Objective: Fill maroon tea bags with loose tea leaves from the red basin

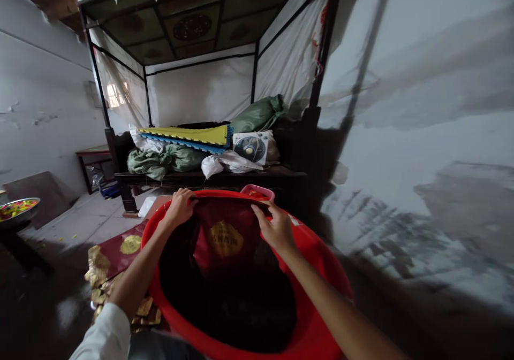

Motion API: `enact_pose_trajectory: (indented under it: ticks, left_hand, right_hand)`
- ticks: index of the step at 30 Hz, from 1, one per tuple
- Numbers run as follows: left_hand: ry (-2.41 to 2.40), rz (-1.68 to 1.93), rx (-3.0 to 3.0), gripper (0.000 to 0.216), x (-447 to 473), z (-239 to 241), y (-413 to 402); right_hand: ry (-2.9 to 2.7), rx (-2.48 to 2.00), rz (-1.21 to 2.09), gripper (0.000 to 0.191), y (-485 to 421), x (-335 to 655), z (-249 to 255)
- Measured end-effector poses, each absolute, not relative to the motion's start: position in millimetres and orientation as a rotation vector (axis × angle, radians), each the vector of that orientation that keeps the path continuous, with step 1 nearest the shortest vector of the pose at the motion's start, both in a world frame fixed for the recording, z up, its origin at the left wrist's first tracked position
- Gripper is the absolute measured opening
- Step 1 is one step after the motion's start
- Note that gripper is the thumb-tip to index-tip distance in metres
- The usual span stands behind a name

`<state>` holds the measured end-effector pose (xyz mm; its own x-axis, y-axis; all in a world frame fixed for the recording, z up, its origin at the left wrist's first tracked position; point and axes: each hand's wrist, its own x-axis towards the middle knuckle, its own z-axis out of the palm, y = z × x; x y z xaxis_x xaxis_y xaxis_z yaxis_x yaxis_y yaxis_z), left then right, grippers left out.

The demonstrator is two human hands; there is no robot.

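A dark red bag [225,239] with a gold emblem hangs inside a large red plastic tub [321,274], its upper edge near the far rim. My left hand [181,207] is closed on the bag's upper left corner, close to the rim. On the opposite side, my right hand [276,225] pinches the upper right corner between thumb and fingers. Dark contents [241,317] fill the tub's lower part; I cannot make out what they are. The bag's bottom fades into that dark area.
Another dark red bag [116,253] and gold wrappers [146,309] lie on the floor left of the tub. Behind the tub is a pink basket [259,191]. A wooden canopy bed [281,175] holds sacks, foam mats [188,135] and a fan box [252,147]. A metal bowl [20,213] stands far left.
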<state>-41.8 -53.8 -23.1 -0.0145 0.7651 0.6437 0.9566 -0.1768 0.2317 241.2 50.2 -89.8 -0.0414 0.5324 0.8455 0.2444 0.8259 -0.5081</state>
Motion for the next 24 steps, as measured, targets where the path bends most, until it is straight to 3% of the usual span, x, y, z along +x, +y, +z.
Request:
enact_pose_trajectory:
  ticks: [9,14,17,20,24]
  left_hand:
    - [-1.906,-1.174,-2.082,0.005,-49,-31,-48]
    - [-1.853,-1.290,-2.156,0.008,-49,-34,-51]
    - [-1.854,-1.355,-2.321,0.014,-46,-34,-52]
    - [-1.810,-1.338,-2.473,0.018,-42,-35,-52]
    - [-1.736,-1.218,-2.447,0.014,-37,-35,-55]
  right_hand:
    - [-1.632,-0.698,0.266,0.049,50,249,-95]
    - [-1.607,-0.765,0.581,0.048,45,258,-86]
    - [-1.637,-0.765,0.748,0.061,49,268,-81]
    - [-1.751,-0.779,0.623,0.069,55,276,-81]
    - [-1.814,-0.681,0.183,0.062,64,279,-87]
